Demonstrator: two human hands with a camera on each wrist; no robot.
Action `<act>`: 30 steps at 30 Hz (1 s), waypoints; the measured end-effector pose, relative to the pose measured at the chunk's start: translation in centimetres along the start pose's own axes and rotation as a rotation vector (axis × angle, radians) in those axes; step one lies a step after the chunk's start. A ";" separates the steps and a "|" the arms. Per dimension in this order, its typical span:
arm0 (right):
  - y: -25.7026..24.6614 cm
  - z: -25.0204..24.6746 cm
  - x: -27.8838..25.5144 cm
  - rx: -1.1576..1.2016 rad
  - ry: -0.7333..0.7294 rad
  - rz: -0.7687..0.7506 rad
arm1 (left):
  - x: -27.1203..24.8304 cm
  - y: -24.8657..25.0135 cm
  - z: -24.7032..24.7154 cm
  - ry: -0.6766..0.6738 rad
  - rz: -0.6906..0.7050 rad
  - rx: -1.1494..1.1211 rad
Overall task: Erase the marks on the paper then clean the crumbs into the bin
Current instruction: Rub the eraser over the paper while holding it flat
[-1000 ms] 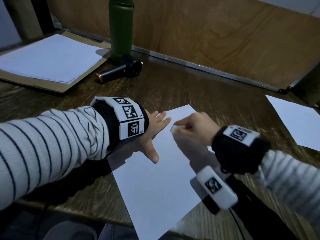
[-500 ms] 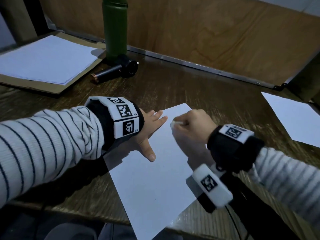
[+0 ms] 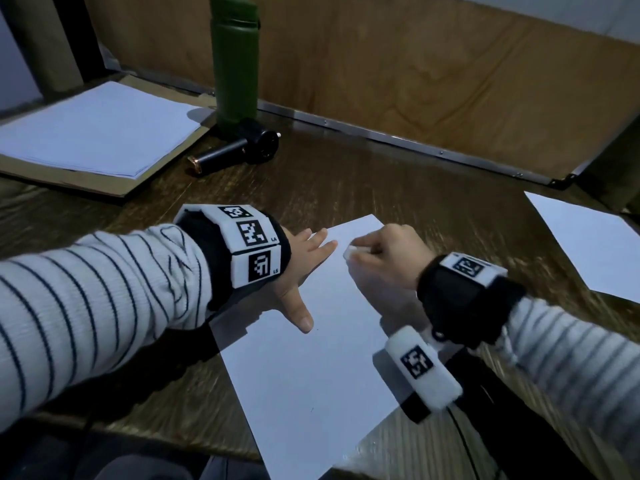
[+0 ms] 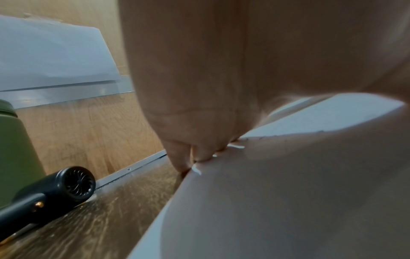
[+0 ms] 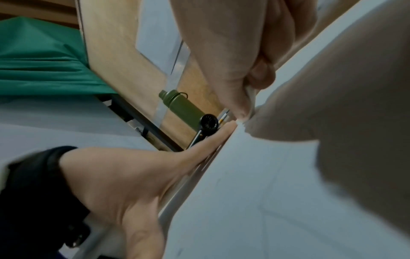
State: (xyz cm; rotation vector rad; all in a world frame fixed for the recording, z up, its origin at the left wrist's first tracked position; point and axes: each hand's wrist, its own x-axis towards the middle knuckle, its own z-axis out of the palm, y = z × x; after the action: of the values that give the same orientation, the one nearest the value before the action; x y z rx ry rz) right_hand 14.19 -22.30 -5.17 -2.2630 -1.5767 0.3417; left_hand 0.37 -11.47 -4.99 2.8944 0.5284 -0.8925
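Eraser pinched in curled fingers of right hand, tip down on paper near far corner. Left hand just beside it, flat, fingers straight, pinning sheet to desk. Remaining paper stretches nearward from eraser. Marks too faint to tell; bin not seen.

dim light | soft shadows | wrist views blurred | edges warped

Left wristband: small letters "LA" beside the upper square code tag, "LS" beside the lower one. Right wristband: code tags only, no legible letters. Nothing readable elsewhere.
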 end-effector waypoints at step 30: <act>2.5 -3.1 1.1 0.088 -0.084 0.273 | 2.7 1.4 -4.3 0.181 0.025 -0.064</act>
State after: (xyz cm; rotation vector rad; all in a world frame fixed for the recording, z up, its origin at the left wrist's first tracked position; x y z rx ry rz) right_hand 17.93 -22.56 -3.44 -2.4239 -1.2624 0.5731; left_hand 5.24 -11.21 -2.94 2.9329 0.5220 -0.6017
